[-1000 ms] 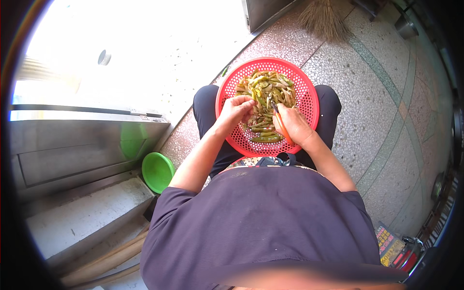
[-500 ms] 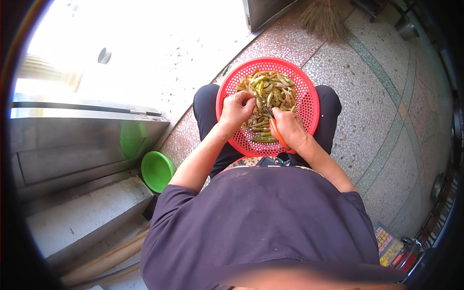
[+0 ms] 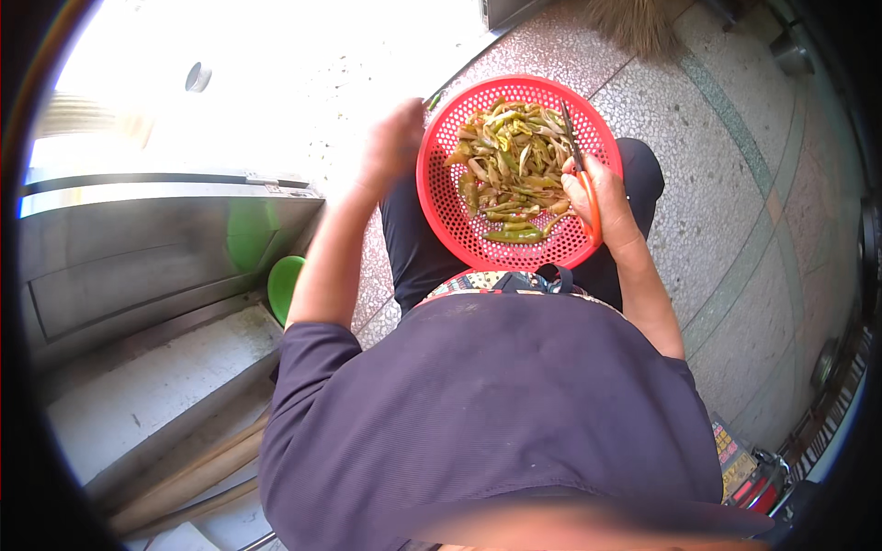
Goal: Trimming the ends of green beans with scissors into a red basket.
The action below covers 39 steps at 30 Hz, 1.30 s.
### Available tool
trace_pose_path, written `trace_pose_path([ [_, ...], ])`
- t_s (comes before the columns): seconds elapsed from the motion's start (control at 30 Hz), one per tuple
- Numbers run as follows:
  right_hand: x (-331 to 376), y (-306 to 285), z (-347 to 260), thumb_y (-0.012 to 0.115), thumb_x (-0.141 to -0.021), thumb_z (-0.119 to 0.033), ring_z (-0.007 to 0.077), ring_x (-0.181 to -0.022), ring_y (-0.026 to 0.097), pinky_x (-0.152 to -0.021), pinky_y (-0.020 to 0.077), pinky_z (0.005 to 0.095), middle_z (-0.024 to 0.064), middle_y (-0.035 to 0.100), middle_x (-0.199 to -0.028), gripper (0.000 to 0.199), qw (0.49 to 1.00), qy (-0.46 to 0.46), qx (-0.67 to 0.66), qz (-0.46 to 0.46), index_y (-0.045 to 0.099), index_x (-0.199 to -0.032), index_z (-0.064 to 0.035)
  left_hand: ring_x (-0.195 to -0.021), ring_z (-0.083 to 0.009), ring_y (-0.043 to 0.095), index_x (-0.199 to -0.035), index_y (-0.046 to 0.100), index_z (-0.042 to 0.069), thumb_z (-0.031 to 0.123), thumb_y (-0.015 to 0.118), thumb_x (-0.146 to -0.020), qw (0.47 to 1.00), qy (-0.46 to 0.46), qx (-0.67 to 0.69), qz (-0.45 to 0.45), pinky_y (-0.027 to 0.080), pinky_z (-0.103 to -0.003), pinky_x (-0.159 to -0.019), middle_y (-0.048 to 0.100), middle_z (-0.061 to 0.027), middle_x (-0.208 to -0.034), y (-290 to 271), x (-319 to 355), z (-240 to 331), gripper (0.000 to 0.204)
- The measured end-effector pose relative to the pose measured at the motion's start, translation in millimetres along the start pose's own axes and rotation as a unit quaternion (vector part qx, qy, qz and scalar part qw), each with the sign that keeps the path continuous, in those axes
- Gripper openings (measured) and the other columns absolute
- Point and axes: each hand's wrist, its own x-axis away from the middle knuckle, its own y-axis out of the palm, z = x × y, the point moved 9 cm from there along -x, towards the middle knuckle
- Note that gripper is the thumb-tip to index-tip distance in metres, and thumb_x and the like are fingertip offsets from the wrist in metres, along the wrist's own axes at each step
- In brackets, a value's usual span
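Observation:
A round red plastic basket with a holed wall rests across my knees. Inside lies a heap of yellow-green and brownish pepper-like pods, with a few greener ones at the near side. My right hand, over the basket's right side, is closed round orange-handled scissors whose dark blades point away from me. Left of the basket, raised off its rim, is my left hand. It is smeared by motion, so its fingers and anything in them cannot be made out.
On the speckled floor lies a straw broom head at the far side. A green basin stands at the left beside a metal cabinet. Wooden poles lie at the lower left. Bright light washes out the upper left.
My left hand has left the pods and swung out past the basket's left rim. My right hand has shifted right with the scissors. The basket appears slightly farther up in view.

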Motion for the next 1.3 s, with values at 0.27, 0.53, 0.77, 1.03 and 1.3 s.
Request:
trace_pose_path([
  [0.27, 4, 4, -12, 0.059, -0.081, -0.016, 0.034, -0.07, 0.065, -0.064, 0.0514, 0.0388, 0.0183, 0.064, -0.073, 0.014, 0.999, -0.044, -0.001, 0.011, 0.058, -0.089, -0.0042, -0.09, -0.0285, 0.061, -0.084, 0.065, 0.006, 0.01, 0.059, -0.072, 0.899, 0.219, -0.185, -0.332, 0.05, -0.038, -0.078, 0.063, -0.0118, -0.088, 141, 103, 70, 0.014],
  [0.53, 10, 3, -20, 0.057, -0.081, -0.015, 0.0352, -0.071, 0.065, -0.065, 0.0519, 0.0403, 0.0196, 0.064, -0.074, 0.013, 0.998, -0.067, 0.003, 0.005, 0.058, -0.089, -0.0042, -0.065, -0.0308, 0.065, -0.068, 0.066, 0.001, 0.01, 0.057, -0.067, 0.868, 0.127, -0.19, -0.44, 0.052, -0.042, -0.061, 0.063, -0.0172, -0.065, 128, 98, 63, 0.012],
  [0.77, 13, 26, 0, 0.058, -0.081, -0.021, 0.0389, -0.069, 0.062, -0.064, 0.0493, 0.0471, 0.0206, 0.062, -0.072, 0.019, 0.994, -0.045, 0.084, -0.057, 0.054, -0.091, -0.0052, -0.068, -0.0191, 0.064, -0.087, 0.065, -0.002, 0.012, 0.063, -0.078, 0.94, -0.018, 0.184, -0.288, 0.051, -0.032, -0.066, 0.066, -0.0117, -0.074, 65, 61, 47, 0.016],
  [1.03, 18, 58, -13, 0.052, -0.079, -0.013, 0.0417, -0.076, 0.061, -0.069, 0.0486, 0.0467, 0.0257, 0.061, -0.076, 0.023, 0.993, -0.041, 0.005, -0.113, 0.049, -0.095, 0.0032, -0.065, -0.0022, 0.051, -0.131, 0.048, 0.003, 0.006, 0.058, -0.088, 0.853, -0.123, 0.456, -0.222, 0.042, -0.018, -0.056, 0.055, 0.0041, -0.079, 91, 90, 49, 0.045],
  [1.3, 15, 58, -10, 0.052, -0.079, -0.011, 0.04, -0.076, 0.062, -0.069, 0.0486, 0.0443, 0.0248, 0.062, -0.077, 0.02, 0.99, -0.047, -0.008, -0.131, 0.052, -0.093, 0.0029, -0.061, -0.0001, 0.042, -0.131, 0.049, 0.004, 0.0, 0.053, -0.087, 0.859, -0.11, 0.421, -0.269, 0.038, -0.017, -0.057, 0.047, 0.0076, -0.075, 95, 87, 49, 0.045],
])
